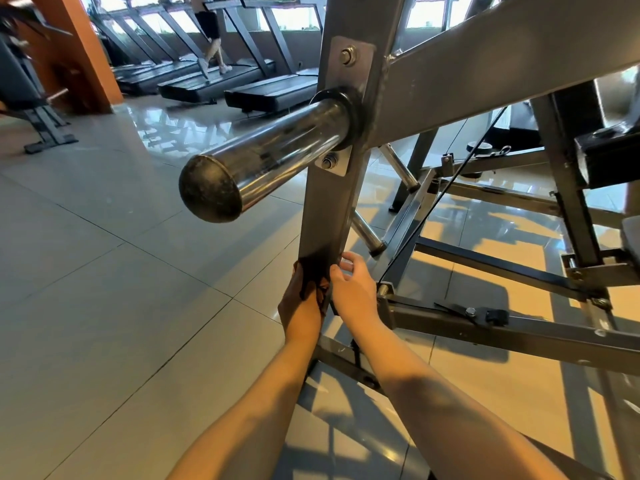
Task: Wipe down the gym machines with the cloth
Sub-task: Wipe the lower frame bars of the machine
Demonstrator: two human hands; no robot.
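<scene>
So both hands are down low on the grey upright post (332,216) of this plate-loaded machine (485,74). The cloth (311,277) is dark, kinda hard to pick out against the shadow, and it sits bunched against the front face of the post near its bottom end. The left hand (299,303) grips it there, pressing it onto the metal; its fingers are mostly tucked behind the cloth, so you can't really see how they lie. The right hand (355,289) is just beside it on the other edge of the post, fingers (351,261) curled round the corner and thumb on the near side, so it holds the post itself and not the cloth. Higher up, a fat chrome peg (277,154) with a scuffed black end cap (207,188) sticks out toward the camera from a bolted plate (351,60), and a big diagonal beam (502,71) runs off to the upper right. Shiny tiled floor (104,271) all around, with sunlight patches under the frame. In the back there's a row of treadmills (263,95) by the windows, a person (211,39) walking on one of them, and an orange pillar (83,46) off to the left.
</scene>
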